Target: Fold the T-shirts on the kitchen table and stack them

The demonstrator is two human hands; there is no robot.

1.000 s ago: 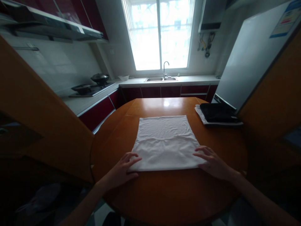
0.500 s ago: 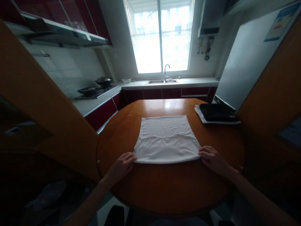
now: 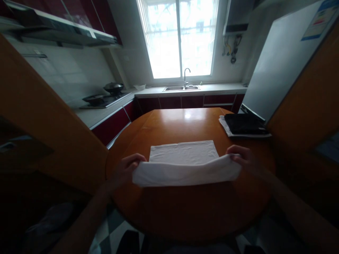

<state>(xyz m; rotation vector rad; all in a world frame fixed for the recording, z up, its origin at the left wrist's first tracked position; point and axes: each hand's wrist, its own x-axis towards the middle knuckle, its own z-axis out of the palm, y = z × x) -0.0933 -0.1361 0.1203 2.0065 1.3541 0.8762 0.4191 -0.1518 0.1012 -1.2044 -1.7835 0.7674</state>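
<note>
A white shirt (image 3: 182, 153) with a folded part lies on the round wooden table (image 3: 185, 211). Its near portion is lifted off the tabletop and stretched between my two hands, while the far portion stays flat. My left hand (image 3: 129, 165) pinches the left corner of the raised edge. At the right corner, my right hand (image 3: 242, 157) is closed on the cloth, thumb and fingers together. The raised band of fabric hangs down toward the near side and hides part of the shirt behind it.
On the table's right side, a folded black garment (image 3: 245, 123) rests on white cloth (image 3: 225, 126). Behind the table run a counter with a sink (image 3: 181, 88) and, at left, a stove (image 3: 106, 100) with pans. A fridge (image 3: 275, 67) stands at right.
Both hands have risen from the tabletop and moved outward, lifting the shirt's near edge with them. The shirt's far edge has slid nearer to me. The view has shifted slightly.
</note>
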